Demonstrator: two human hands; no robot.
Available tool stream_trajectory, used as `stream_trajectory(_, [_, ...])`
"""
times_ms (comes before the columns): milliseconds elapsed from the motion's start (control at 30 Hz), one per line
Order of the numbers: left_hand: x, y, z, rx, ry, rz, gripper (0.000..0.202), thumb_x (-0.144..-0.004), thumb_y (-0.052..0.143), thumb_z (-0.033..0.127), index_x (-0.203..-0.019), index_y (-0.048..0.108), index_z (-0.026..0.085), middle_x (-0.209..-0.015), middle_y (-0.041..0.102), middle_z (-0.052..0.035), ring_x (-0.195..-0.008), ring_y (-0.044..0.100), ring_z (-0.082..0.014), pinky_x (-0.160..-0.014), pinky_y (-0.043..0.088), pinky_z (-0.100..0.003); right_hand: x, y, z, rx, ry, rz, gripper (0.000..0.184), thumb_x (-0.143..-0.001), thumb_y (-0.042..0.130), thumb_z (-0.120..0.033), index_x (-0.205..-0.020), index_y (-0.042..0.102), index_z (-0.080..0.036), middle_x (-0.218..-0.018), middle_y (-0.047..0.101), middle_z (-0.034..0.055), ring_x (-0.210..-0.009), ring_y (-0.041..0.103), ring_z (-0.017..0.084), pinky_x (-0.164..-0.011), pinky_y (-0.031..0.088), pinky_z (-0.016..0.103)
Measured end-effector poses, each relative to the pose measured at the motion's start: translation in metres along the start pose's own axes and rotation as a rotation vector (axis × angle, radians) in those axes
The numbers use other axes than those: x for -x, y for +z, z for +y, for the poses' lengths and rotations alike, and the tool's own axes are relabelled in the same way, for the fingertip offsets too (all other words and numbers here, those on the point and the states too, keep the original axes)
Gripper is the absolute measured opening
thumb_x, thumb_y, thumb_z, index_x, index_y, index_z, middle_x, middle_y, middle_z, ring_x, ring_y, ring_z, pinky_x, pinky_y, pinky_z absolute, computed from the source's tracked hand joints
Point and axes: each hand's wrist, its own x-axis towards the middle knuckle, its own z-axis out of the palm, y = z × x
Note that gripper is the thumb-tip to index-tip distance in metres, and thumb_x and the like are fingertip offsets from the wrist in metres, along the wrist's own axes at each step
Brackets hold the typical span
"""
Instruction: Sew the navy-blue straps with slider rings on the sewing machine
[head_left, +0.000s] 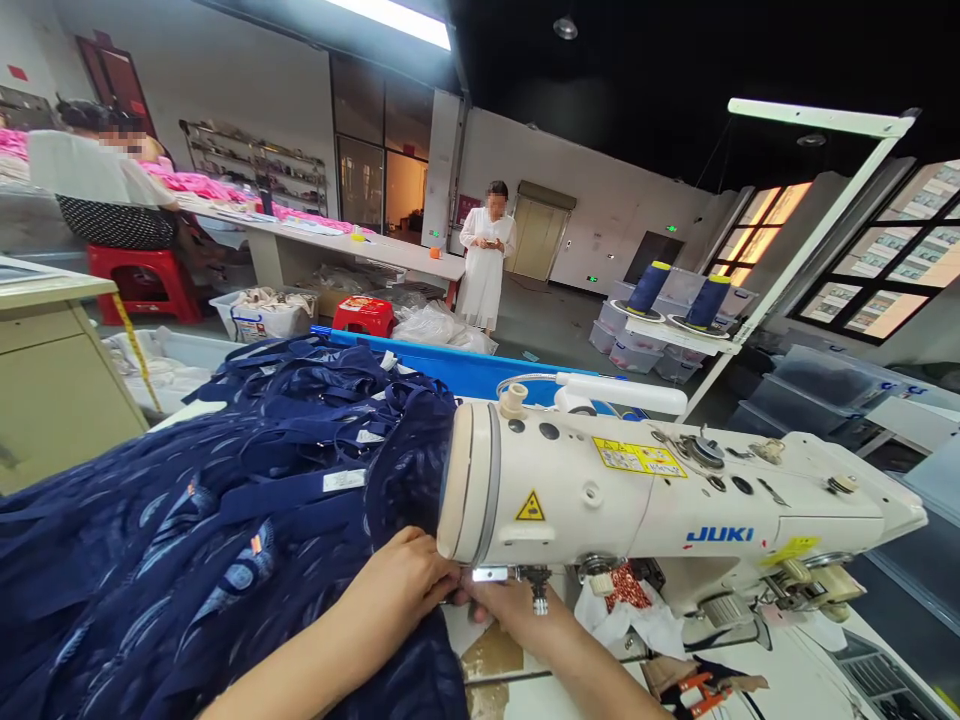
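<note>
A large heap of navy garments (300, 500) with white tags covers the left side of the table. My left hand (415, 572) is closed, its bent fingers on the navy cloth beside the head of a white JUKI sewing machine (570, 490). Just across from it, my right hand (501, 600) reaches under the machine head, close to the left fingertips. Its fingers are curled and partly hidden, and whatever they hold does not show. Below the machine head, the needle area (538, 590) sits over my right wrist.
Orange-handled snips (701, 693) and cloth scraps lie under the machine arm. Two navy thread cones (649, 288) stand on a rack behind. A blue cloth edge (480, 368) runs along the far side. Beyond are red stools (363, 315), a long table (375, 255), and two other people.
</note>
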Motion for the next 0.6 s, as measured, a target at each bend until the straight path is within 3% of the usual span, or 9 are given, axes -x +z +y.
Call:
stream_trajectory(200, [-0.001, 0.002, 0.000, -0.029, -0.002, 0.032, 0.016, -0.078, 0.063, 0.008, -0.073, 0.068, 0.022, -0.075, 0.070, 0.0020, -0.073, 0.065, -0.0173, -0.073, 0.046, -0.027, -0.005, 0.004, 0.009, -0.051, 0.010, 0.015, 0.023, -0.085, 0.049, -0.030, -0.072, 0.064, -0.018, -0.077, 0.069, 0.0020, -0.063, 0.061, 0.012, -0.058, 0.051, 0.020])
stream_trajectory(300, [-0.001, 0.003, 0.000, -0.081, 0.002, 0.032, 0.010, -0.078, 0.068, 0.013, -0.077, 0.069, 0.023, -0.079, 0.071, 0.0006, -0.074, 0.066, -0.0182, -0.073, 0.048, -0.028, -0.010, 0.006, 0.016, 0.094, -0.015, 0.047, 0.023, -0.086, 0.047, -0.027, -0.074, 0.065, -0.019, -0.076, 0.069, 0.0021, -0.065, 0.063, 0.014, -0.061, 0.052, 0.021])
stream_trajectory(500, [-0.001, 0.001, 0.002, -0.133, -0.011, -0.026, 0.007, -0.081, 0.067, 0.018, -0.086, 0.071, 0.021, -0.088, 0.073, -0.0039, -0.080, 0.067, -0.0215, -0.077, 0.052, -0.033, -0.021, 0.015, 0.024, 0.343, -0.088, 0.178, 0.019, -0.077, 0.051, -0.015, -0.082, 0.068, -0.022, -0.080, 0.071, 0.0027, -0.089, 0.065, 0.020, -0.083, 0.051, 0.028])
stream_trajectory(600, [-0.002, 0.000, 0.004, -0.143, -0.025, -0.065, 0.007, -0.083, 0.065, 0.018, -0.086, 0.070, 0.021, -0.088, 0.072, -0.0049, -0.081, 0.067, -0.0226, -0.078, 0.052, -0.036, -0.022, 0.019, 0.027, 0.464, -0.134, 0.250, 0.018, -0.076, 0.053, -0.016, -0.082, 0.069, -0.023, -0.078, 0.071, 0.0034, -0.088, 0.066, 0.022, -0.087, 0.050, 0.031])
